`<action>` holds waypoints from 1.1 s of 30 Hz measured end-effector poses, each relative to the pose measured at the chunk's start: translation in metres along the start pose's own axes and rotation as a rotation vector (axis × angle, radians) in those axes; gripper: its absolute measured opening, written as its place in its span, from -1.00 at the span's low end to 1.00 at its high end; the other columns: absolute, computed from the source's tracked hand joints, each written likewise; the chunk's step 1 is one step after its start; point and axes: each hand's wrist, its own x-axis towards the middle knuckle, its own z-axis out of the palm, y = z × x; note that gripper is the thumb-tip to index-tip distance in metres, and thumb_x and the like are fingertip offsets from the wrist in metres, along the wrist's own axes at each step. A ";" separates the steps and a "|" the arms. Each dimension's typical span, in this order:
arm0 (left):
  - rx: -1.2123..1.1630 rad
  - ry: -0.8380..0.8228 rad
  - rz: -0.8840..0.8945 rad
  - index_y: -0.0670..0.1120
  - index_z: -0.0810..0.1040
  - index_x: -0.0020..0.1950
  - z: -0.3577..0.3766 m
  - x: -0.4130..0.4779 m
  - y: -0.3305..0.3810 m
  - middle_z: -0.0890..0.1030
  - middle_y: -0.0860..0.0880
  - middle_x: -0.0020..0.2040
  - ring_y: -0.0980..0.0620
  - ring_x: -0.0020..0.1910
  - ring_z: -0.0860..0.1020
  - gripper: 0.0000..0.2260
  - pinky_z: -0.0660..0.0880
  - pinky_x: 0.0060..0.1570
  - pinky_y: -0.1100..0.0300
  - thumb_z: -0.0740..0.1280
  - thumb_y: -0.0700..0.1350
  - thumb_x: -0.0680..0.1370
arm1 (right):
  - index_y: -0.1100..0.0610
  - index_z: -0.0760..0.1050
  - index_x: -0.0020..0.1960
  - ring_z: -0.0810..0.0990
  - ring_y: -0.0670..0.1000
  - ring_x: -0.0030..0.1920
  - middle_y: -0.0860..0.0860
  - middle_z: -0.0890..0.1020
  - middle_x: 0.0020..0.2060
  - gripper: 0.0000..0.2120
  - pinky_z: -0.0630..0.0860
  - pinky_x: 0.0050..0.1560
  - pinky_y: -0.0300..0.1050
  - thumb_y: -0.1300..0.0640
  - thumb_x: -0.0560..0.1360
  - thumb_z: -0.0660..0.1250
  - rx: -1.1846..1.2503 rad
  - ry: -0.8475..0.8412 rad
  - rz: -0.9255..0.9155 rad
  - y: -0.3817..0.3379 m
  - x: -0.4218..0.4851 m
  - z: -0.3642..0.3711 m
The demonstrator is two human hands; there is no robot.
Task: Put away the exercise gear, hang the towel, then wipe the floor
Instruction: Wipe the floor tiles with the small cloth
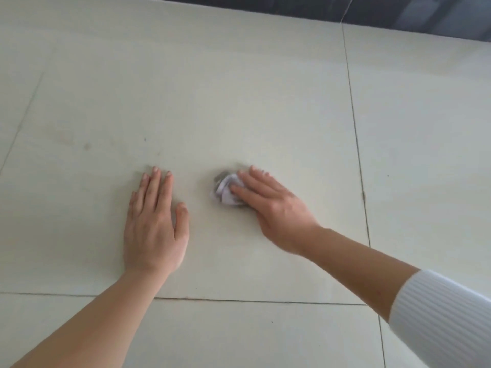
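Observation:
A small crumpled white-and-grey wad of cloth or tissue [224, 189] lies on the pale tiled floor [239, 102]. My right hand [273, 211] presses down on it with straight fingers, and the wad sticks out past the fingertips on the left. My left hand [155, 221] rests flat on the same tile, palm down, fingers straight and together, a little left of the wad and apart from it. It holds nothing. A white ribbed sleeve [438, 320] covers my right upper forearm.
Faint smudges [86, 146] mark the tile beyond my left hand. Grout lines run across near my forearms and along the right side. A dark wall base [398, 14] borders the floor at the top right.

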 end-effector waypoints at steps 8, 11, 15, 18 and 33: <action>0.003 -0.012 -0.017 -0.11 0.19 0.53 -0.001 -0.001 0.001 0.14 -0.07 0.56 -0.02 0.54 0.08 -0.45 -0.02 0.51 0.09 -0.03 0.04 0.56 | 0.01 0.35 0.45 0.35 0.15 0.38 0.08 0.44 0.36 -0.41 0.23 0.36 -0.15 0.32 0.46 0.03 -0.080 0.143 0.623 0.129 0.000 -0.075; 0.001 -0.011 -0.019 -0.12 0.19 0.53 0.000 0.000 0.000 0.15 -0.08 0.56 -0.04 0.54 0.08 -0.45 -0.01 0.51 0.08 -0.02 0.04 0.55 | 0.02 0.28 0.48 0.32 0.20 0.35 0.12 0.42 0.32 -0.35 0.28 0.32 -0.04 0.37 0.43 0.09 -0.109 0.195 1.045 0.162 -0.044 -0.105; -0.003 -0.003 -0.023 -0.13 0.21 0.52 -0.001 0.000 0.000 0.16 -0.10 0.55 -0.07 0.53 0.10 -0.44 0.01 0.51 0.05 -0.02 0.05 0.55 | 0.08 0.35 0.41 0.38 0.25 0.29 0.14 0.48 0.24 -0.31 0.44 0.19 0.07 0.45 0.33 0.09 -0.140 0.376 1.088 0.137 -0.075 -0.081; 0.000 0.003 -0.011 -0.15 0.22 0.51 -0.002 0.000 0.001 0.18 -0.12 0.54 -0.09 0.53 0.11 -0.45 0.04 0.50 0.02 -0.01 0.03 0.55 | 0.10 0.40 0.41 0.28 0.19 0.45 0.08 0.43 0.39 -0.31 0.34 0.35 0.17 0.46 0.34 0.03 -0.047 0.346 0.816 0.077 -0.082 -0.045; 0.018 -0.015 -0.007 -0.16 0.20 0.52 -0.002 0.002 0.000 0.17 -0.13 0.55 -0.09 0.53 0.10 -0.45 0.03 0.50 0.03 0.00 0.02 0.55 | 0.06 0.22 0.49 0.06 0.17 0.52 0.04 0.31 0.44 -0.30 0.08 0.46 -0.07 0.44 0.39 0.03 -0.017 0.210 0.832 0.132 0.026 -0.065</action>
